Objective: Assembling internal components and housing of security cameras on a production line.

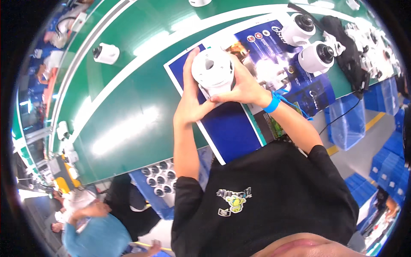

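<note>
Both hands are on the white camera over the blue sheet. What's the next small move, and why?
Probably turn the camera a little between the hands. The left hand braces its side, the right hand grips the other, and its round base with a hole faces up, held above the blue sheet.

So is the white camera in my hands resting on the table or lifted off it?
Lifted: both hands, left and right, grip the white camera above the blue sheet.

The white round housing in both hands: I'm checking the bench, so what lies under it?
Under the white round housing, held by the left hand and right hand, lies a blue printed sheet on the green bench. The sheet's part below them is hidden.
</note>
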`<state>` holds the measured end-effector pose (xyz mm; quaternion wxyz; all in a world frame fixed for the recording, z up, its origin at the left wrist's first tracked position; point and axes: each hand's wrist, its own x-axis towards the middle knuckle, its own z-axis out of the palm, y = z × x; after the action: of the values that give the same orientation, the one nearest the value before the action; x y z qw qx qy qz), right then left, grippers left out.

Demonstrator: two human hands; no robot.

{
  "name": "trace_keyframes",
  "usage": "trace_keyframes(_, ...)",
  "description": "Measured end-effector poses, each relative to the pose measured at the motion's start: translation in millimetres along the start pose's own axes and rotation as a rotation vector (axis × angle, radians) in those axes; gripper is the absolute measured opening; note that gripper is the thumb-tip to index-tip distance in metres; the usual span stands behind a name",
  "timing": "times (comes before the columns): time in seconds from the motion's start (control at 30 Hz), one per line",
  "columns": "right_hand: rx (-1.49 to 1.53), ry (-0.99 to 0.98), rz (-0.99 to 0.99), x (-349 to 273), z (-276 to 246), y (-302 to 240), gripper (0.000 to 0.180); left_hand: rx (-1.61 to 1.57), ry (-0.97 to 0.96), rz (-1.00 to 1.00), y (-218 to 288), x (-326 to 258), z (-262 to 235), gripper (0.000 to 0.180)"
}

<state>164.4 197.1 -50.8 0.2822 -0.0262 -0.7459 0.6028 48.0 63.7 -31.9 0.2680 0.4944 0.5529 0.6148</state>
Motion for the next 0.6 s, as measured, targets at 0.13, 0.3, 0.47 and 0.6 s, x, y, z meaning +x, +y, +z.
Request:
trace_keyframes(0.13,-0.031,0.133,-0.076,6.0,20.2,6.6,0.095,-0.035,0.084,-0.088,30.7,1.5,-10.9,0.107)
trace_keyframes(0.3,-0.230,0.180,-0.157,4.5,39.8,3.7,0.098,0.638,0.121,-0.020,60.5,26.6,-9.3,0.069)
trace_keyframes(0.47,-0.288,0.250,-0.098,-2.3,41.4,1.9,0.091,0.863,0.035,0.010,68.7,28.1,-1.6,0.062)
trace_keyframes(0.6,-0.365,0.297,-0.121,-9.9,43.8,2.3,0.089,1.019,-0.053,0.007,81.7,19.8,6.2,0.067)
